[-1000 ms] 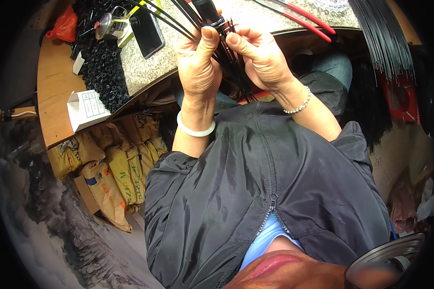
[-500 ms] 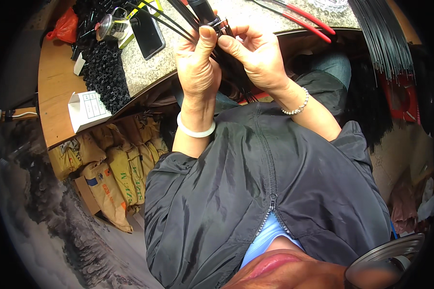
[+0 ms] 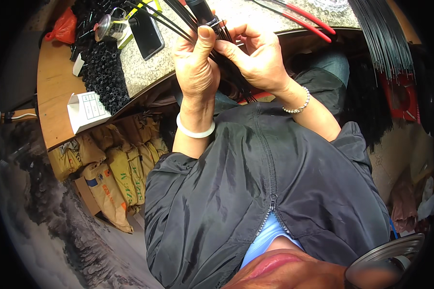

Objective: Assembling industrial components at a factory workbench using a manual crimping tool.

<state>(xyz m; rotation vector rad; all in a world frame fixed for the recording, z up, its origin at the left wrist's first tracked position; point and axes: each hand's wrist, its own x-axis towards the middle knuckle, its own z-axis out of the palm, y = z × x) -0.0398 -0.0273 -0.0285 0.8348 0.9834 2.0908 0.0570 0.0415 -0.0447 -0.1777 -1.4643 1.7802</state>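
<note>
the right hand (image 3: pixel 260 60) is shifting nearer the left hand (image 3: pixel 195 72), its thumb and forefinger pinching black rods (image 3: pixel 233 72) between them, while the left, curled tight, is steadying the black cylinder (image 3: pixel 199 10) just above, concentrating work there

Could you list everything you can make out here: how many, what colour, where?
Black cylinder: one, black, between the hands
Thin rods: several, black, at the hands
Red-handled tool: one, worktop's far right
Rod bundle: one, black, far right
Phone: one, dark, left worktop
Lidded jar: one, clear, beside phone
Small parts: many, black, left
Box: one, white, left
Bag: one, red, far left
Sacks: several, yellow-brown, lower left
Jacket: one, black, centre
Hands: two, bare, top centre
</note>
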